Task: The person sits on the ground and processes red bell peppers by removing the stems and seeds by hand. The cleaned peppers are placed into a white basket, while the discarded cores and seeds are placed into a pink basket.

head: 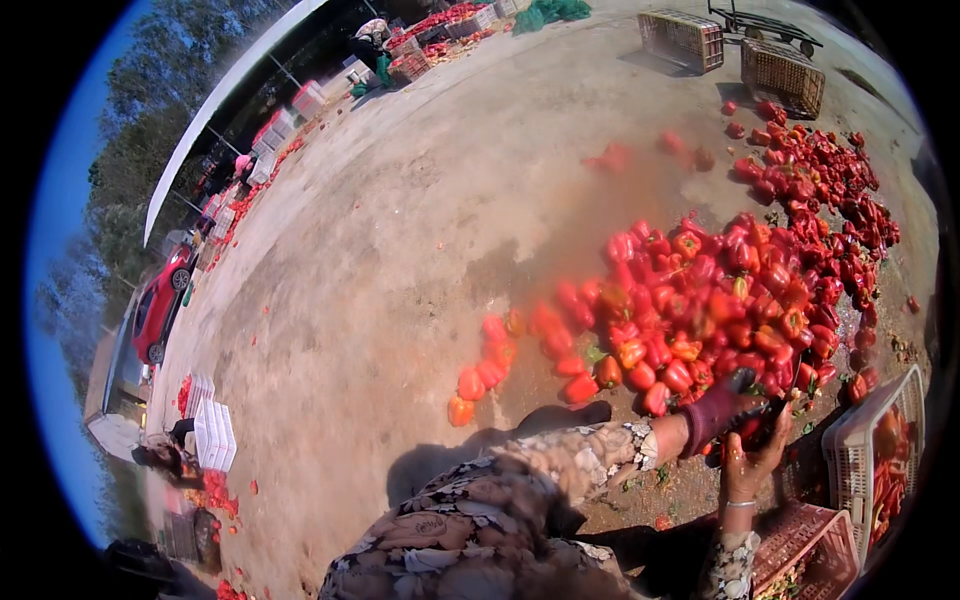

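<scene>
My left hand (716, 416), in a purple glove with dark fingers, reaches to the near edge of a large heap of red bell peppers (697, 300). Its fingers appear closed around a red bell pepper (750, 428), mostly hidden and in shadow. Just below and to the right, my bare right hand (754, 461) wears a bracelet and has wet-looking fingers spread around the same spot. Whether it grips anything is unclear. A thin dark edge shows near its fingertips, too small to identify.
At lower right stand a pale plastic crate (847, 450) with peppers and a reddish crate (799, 536) holding scraps. Darker peppers (832, 180) spread behind the heap. Two crates (679, 41) lie beyond, near a cart (772, 26). People, stacked crates and a red car (161, 311) are farther left.
</scene>
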Demonstrator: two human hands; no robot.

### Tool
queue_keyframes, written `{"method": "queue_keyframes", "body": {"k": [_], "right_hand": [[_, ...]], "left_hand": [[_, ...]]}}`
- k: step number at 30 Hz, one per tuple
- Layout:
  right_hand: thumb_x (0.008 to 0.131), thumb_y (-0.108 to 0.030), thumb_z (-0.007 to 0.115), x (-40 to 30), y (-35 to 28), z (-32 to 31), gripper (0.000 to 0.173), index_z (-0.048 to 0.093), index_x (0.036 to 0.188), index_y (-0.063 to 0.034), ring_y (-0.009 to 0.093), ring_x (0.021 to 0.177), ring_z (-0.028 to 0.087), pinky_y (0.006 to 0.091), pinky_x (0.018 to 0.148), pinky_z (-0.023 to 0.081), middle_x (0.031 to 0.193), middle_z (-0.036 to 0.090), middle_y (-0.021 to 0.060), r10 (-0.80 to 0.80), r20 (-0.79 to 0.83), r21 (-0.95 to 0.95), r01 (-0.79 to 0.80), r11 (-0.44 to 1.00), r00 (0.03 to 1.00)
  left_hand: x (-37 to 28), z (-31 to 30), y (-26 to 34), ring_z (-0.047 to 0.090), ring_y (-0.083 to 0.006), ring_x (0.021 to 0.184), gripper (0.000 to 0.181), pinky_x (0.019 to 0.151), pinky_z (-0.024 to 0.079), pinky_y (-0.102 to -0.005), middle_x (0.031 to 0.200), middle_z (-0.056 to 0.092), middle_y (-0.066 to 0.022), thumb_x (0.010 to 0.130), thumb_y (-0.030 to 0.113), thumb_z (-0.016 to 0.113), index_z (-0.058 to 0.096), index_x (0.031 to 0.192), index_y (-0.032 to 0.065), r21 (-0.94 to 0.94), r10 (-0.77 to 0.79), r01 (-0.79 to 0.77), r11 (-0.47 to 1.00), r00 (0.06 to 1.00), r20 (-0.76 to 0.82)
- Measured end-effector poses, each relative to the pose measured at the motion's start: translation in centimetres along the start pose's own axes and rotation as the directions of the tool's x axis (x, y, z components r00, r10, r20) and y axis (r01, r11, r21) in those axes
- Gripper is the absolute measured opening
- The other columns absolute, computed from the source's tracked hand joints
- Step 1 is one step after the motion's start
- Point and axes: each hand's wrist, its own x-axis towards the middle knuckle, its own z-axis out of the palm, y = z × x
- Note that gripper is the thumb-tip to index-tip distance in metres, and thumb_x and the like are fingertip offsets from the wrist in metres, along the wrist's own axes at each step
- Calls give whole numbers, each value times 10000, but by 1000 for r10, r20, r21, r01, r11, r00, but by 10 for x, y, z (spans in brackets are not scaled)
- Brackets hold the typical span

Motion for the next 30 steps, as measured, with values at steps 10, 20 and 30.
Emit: {"method": "queue_keyframes", "body": {"k": [10, 20, 30], "right_hand": [[711, -112, 664, -3, 6, 11, 770, 360, 1408, 5, 271, 1258, 461, 377, 1057, 355, 1378, 454, 168, 208, 73, 387, -220, 895, 975], [713, -186, 700, 5, 18, -10, 800, 354, 1414, -13, 309, 1206, 514, 394, 1028, 392, 1332, 504, 174, 62, 226, 280, -126, 952, 972], [662, 50, 576, 25, -30, -32, 773, 382, 1404, -50, 216, 1139, 531, 316, 955, 440, 1280, 528, 108, 163, 204, 387, -232, 892, 965]], "left_hand": [[13, -44, -32, 612, -187, 977, 468, 798, 538, -315, 1302, 490, -80, 875, 157, 587, 502, 1334, 123, 696, 437, -533, 480, 834, 337], [27, -47, -14, 627, -158, 697, 275, 631, 523, -272, 879, 642, -47, 956, 258, 495, 605, 1154, 102, 541, 132, -321, 777, 924, 358], [19, -42, 14, 623, -147, 928, 308, 738, 522, -288, 1111, 621, -69, 945, 203, 545, 555, 1228, 82, 489, 185, -574, 656, 751, 634]]}}
